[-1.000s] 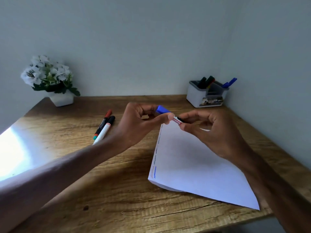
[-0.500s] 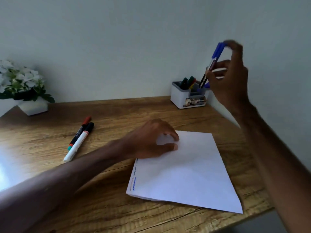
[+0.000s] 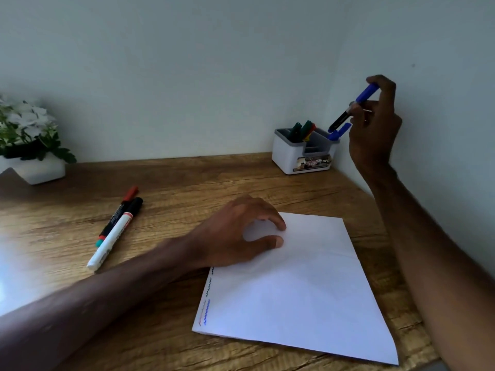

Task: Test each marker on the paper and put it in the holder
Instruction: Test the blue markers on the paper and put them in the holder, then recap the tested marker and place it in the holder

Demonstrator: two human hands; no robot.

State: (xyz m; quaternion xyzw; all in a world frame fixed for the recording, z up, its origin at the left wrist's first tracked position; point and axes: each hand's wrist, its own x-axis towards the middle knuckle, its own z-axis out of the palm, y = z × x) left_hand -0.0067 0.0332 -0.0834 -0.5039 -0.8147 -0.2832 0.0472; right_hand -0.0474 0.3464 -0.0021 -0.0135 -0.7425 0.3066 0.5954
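My right hand [image 3: 376, 124] holds a capped blue marker [image 3: 353, 107] tilted, its black lower end just above the right side of the white and grey holder [image 3: 289, 153]. Several markers stand in the holder, among them a blue one [image 3: 339, 132] leaning out to the right. My left hand [image 3: 241, 231] rests fingers-down on the upper left part of the white paper [image 3: 302, 287], holding nothing. Wavy test lines run down the paper's left edge. Two markers lie side by side on the desk to the left: a red-capped one [image 3: 117, 214] and a white one with a black cap [image 3: 115, 234].
A white pot of white flowers [image 3: 29, 145] stands at the back left of the wooden desk [image 3: 174, 183]. Walls close the desk off behind and on the right; the holder sits in that corner. Bright glare covers the desk's left edge.
A second ago both hands held the blue marker over the paper. Since then my right hand carried it up to the holder and lowered it; my left hand settled on the paper.
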